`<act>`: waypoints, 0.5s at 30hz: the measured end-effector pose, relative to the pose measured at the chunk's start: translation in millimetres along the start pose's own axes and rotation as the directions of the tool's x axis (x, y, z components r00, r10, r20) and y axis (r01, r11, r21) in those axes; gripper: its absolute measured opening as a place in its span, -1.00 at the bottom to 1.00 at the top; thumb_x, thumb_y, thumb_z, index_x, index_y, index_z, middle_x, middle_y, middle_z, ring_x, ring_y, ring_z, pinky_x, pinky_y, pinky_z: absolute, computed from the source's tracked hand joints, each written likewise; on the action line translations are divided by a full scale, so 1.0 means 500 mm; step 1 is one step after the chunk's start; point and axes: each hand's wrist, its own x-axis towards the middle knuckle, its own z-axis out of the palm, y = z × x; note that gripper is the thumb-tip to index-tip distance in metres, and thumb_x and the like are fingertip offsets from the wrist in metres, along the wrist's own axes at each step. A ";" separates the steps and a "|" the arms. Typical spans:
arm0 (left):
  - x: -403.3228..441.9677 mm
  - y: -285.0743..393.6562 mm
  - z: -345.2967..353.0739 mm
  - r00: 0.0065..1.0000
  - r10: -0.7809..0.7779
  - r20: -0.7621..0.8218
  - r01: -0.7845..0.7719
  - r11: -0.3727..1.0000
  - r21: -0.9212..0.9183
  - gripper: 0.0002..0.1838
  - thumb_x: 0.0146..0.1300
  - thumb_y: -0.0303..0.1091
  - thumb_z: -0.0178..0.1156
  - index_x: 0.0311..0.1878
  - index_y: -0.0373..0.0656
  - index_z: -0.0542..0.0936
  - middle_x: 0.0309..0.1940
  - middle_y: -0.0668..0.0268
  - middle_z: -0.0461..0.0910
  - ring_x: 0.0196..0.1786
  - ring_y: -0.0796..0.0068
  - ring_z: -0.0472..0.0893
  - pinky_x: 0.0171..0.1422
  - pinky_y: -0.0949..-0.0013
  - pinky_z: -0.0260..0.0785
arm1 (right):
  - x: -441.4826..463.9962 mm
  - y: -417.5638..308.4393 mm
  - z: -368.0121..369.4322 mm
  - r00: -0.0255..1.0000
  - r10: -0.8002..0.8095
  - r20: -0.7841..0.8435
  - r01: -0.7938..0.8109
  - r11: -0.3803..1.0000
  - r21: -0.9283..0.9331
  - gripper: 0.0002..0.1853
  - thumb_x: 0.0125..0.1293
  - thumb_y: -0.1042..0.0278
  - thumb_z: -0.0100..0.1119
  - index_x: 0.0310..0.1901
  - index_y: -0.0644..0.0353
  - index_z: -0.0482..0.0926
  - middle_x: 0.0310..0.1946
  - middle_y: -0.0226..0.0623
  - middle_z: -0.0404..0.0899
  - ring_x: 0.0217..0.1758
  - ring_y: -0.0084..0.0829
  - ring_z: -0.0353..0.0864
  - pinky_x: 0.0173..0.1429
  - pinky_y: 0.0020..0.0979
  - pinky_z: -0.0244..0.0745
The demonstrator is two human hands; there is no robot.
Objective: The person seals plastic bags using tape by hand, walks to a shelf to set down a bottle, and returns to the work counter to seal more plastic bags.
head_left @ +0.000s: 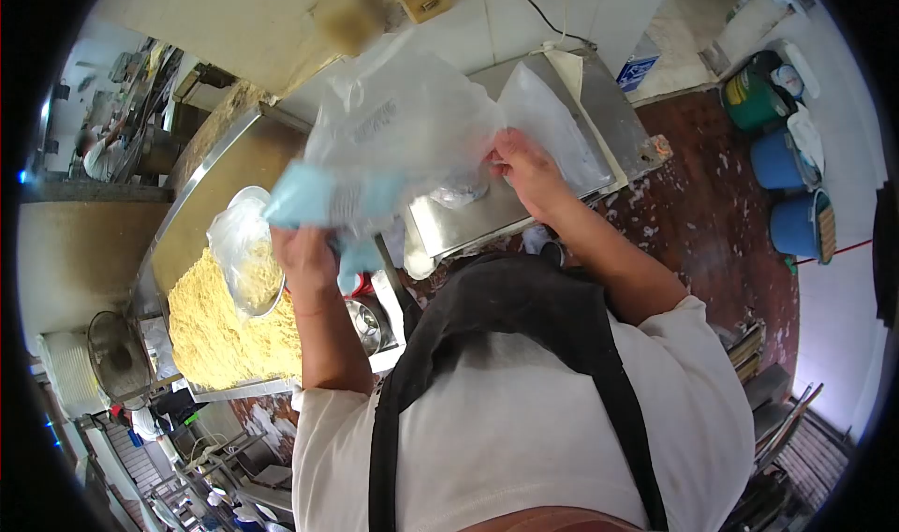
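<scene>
A clear plastic bag (403,110) with faint print is stretched up in front of me, its upper part blurred. My right hand (526,171) pinches its right edge, fingers pressed together. Lower down on the left, my left hand (304,251) is closed on the bag's lower left part, where a light blue piece (328,195) shows. Just left of that hand, a metal bowl (251,195) lined with clear plastic holds some yellow crumbly stuff. It rests on a large heap of the same yellow stuff (215,331).
A metal table (459,223) beyond my hands bears more clear plastic bags (548,125). At the far right stand blue buckets (791,225) and a green container (749,99) on the red floor. A fan (119,359) is at the left. Metal racks fill the lower left.
</scene>
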 end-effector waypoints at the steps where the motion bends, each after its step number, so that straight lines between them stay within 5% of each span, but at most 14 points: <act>1: -0.011 0.006 -0.001 0.997 0.049 0.056 -0.046 0.998 -0.048 -0.83 0.19 -0.35 0.18 -0.31 -0.27 0.64 -0.37 0.32 0.64 -0.32 0.54 0.58 -0.21 0.51 0.34 | -0.006 -0.018 0.004 0.999 -0.042 -0.005 0.042 0.995 0.091 -0.63 0.45 0.18 0.08 0.19 0.14 0.49 0.02 -0.39 0.59 0.06 -0.44 0.54 0.17 -0.39 0.39; 3: -0.014 0.017 -0.007 0.893 0.023 0.449 0.032 0.993 -0.114 -0.77 0.05 -0.26 0.24 -0.47 -0.26 0.65 -0.51 0.27 0.62 -0.38 0.43 0.60 -0.20 0.45 0.37 | -0.030 -0.071 0.010 0.996 -0.074 0.045 0.056 0.949 0.310 -0.67 0.45 0.28 0.07 0.18 0.17 0.48 0.00 -0.34 0.59 0.10 -0.45 0.55 0.26 -0.33 0.41; 4: 0.019 0.007 -0.024 0.609 0.049 0.792 0.106 0.984 -0.143 -0.69 0.00 -0.14 0.27 -0.53 -0.25 0.66 -0.60 0.28 0.60 -0.43 0.37 0.60 -0.21 0.42 0.40 | -0.042 -0.093 0.010 0.993 -0.094 0.071 0.057 0.908 0.414 -0.68 0.44 0.33 0.07 0.17 0.19 0.48 -0.01 -0.31 0.60 0.12 -0.45 0.56 0.31 -0.31 0.41; 6: 0.006 -0.034 0.029 0.714 0.052 0.698 0.141 0.966 -0.216 -0.78 0.10 -0.35 0.23 -0.24 -0.28 0.69 -0.38 0.24 0.66 -0.33 0.45 0.61 -0.32 0.44 0.39 | -0.074 -0.115 0.005 0.974 -0.213 0.083 0.185 0.947 0.261 -0.68 0.44 0.38 0.04 0.19 0.20 0.46 -0.01 -0.29 0.59 0.07 -0.43 0.59 0.27 -0.33 0.46; 9: 0.003 -0.007 0.168 0.905 -0.309 0.291 0.347 0.934 -0.085 -0.54 0.26 -0.46 0.22 0.24 -0.29 0.48 -0.06 0.31 0.59 -0.21 0.53 0.56 -0.35 0.47 0.42 | -0.101 -0.139 -0.001 0.949 -0.293 0.118 0.274 0.949 0.156 -0.69 0.45 0.38 0.04 0.17 0.21 0.47 -0.02 -0.29 0.59 0.05 -0.43 0.60 0.24 -0.33 0.48; 11: -0.012 -0.091 0.236 0.887 -0.360 0.288 0.402 0.911 -0.098 -0.41 0.32 -0.29 0.27 0.35 -0.28 0.34 -0.05 0.40 0.51 -0.20 0.55 0.52 -0.34 0.45 0.45 | -0.104 -0.149 -0.005 0.946 -0.296 0.131 0.276 0.949 0.153 -0.70 0.45 0.38 0.04 0.16 0.21 0.47 -0.03 -0.29 0.59 0.03 -0.43 0.60 0.22 -0.34 0.49; 15: -0.008 -0.129 0.291 0.686 -0.501 0.528 0.670 0.717 -0.191 -0.46 0.32 -0.18 0.31 0.23 -0.31 0.45 -0.29 0.41 0.48 -0.35 0.59 0.47 -0.40 0.44 0.40 | -0.095 -0.158 -0.023 0.958 -0.259 0.120 0.234 0.954 0.190 -0.72 0.45 0.37 0.03 0.13 0.21 0.48 -0.04 -0.29 0.60 0.01 -0.43 0.60 0.17 -0.35 0.51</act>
